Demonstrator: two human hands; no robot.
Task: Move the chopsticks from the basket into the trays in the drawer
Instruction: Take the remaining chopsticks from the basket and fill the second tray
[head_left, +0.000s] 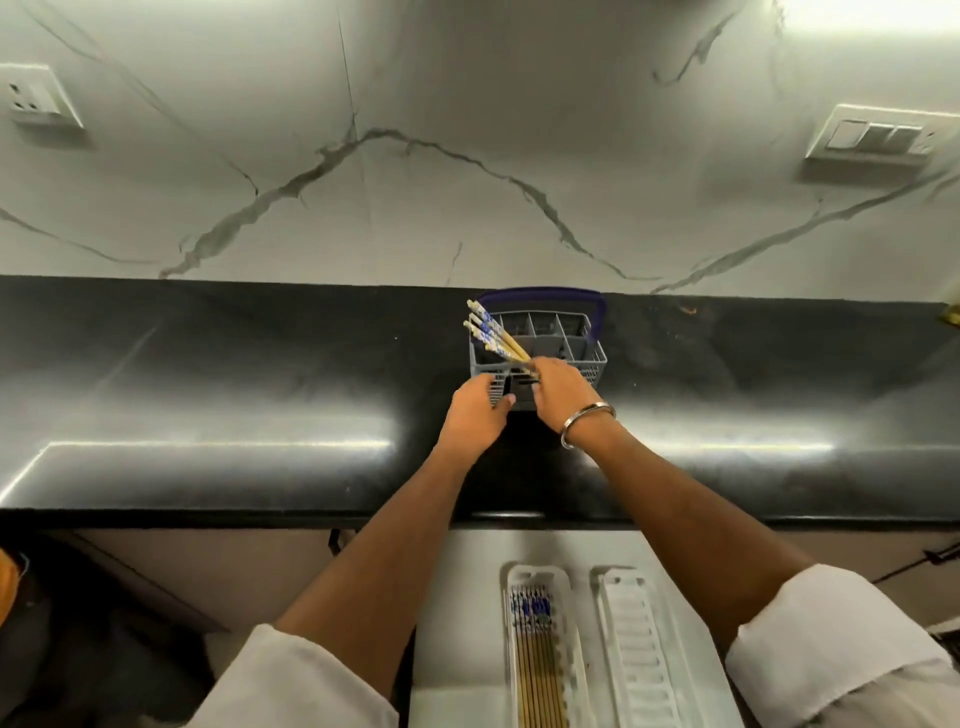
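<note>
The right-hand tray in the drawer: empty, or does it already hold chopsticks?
Empty. The right tray shows only its bare white ribbed bottom, while the left tray beside it holds a row of chopsticks.

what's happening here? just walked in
A person is emptying a grey cutlery basket on the black counter. The right hand grips a bundle of chopsticks at the basket's left end, while the left hand holds the basket's near side. Below, in the open drawer, the left tray already holds a row of chopsticks; the right tray looks empty.
</note>
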